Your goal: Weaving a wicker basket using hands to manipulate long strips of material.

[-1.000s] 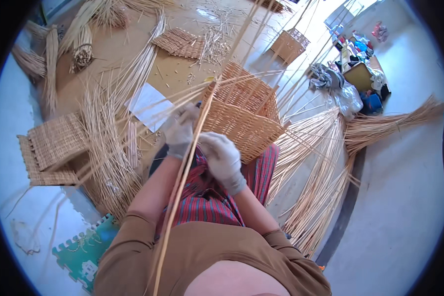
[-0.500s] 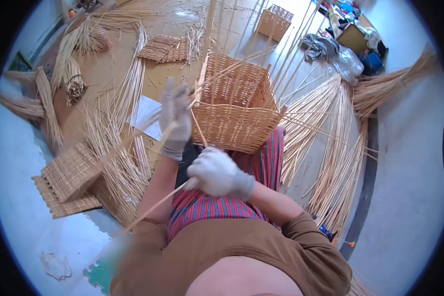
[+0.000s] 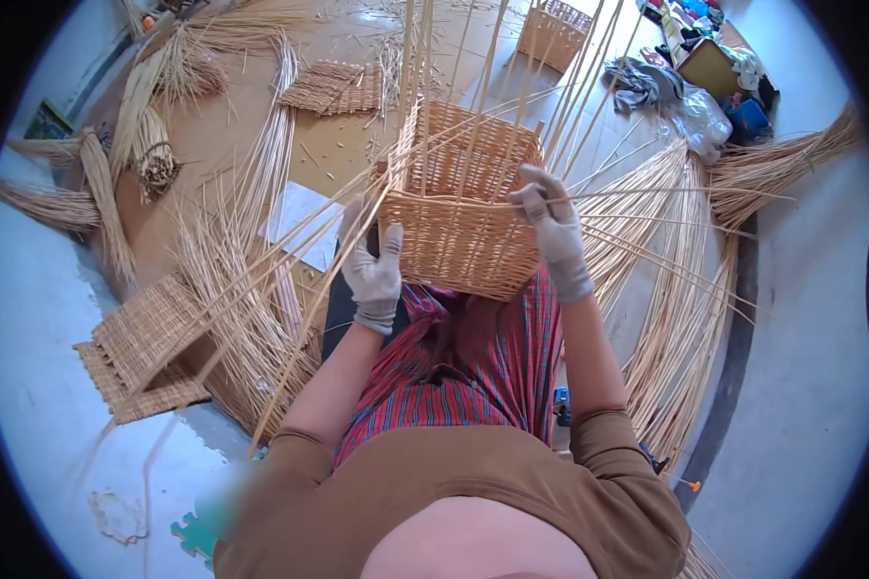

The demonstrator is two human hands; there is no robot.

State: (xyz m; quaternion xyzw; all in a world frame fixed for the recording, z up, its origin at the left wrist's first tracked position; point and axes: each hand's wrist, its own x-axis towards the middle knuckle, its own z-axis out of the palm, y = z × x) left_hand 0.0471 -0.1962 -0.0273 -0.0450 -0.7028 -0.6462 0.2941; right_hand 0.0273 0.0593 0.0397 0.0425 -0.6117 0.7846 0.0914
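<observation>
A partly woven wicker basket (image 3: 463, 246) rests against my lap, its hollow side tilted upward, with tall unwoven stakes rising from its rim. My left hand (image 3: 372, 275), in a pale work glove, grips the basket's near left corner, thumb on the front wall and fingers partly hidden at the side. At the right corner my gloved right hand (image 3: 555, 232) has its fingers curled round a thin wicker strand (image 3: 686, 191) that runs along the rim and sticks out to the right. Several loose strands (image 3: 299, 246) fan out leftward from the left corner.
Wicker bundles (image 3: 661, 280) spread over the floor at right, with more loose wicker (image 3: 232, 289) at left. Woven panels (image 3: 154, 328) lie at lower left, another panel (image 3: 333, 89) beyond the basket. A second basket (image 3: 555, 37) stands at the far side, near piled clothes and bags (image 3: 695, 111).
My right hand has moved from low in front of my body up to the basket's right corner. The left hand has dropped from its raised, upright pose onto the left corner.
</observation>
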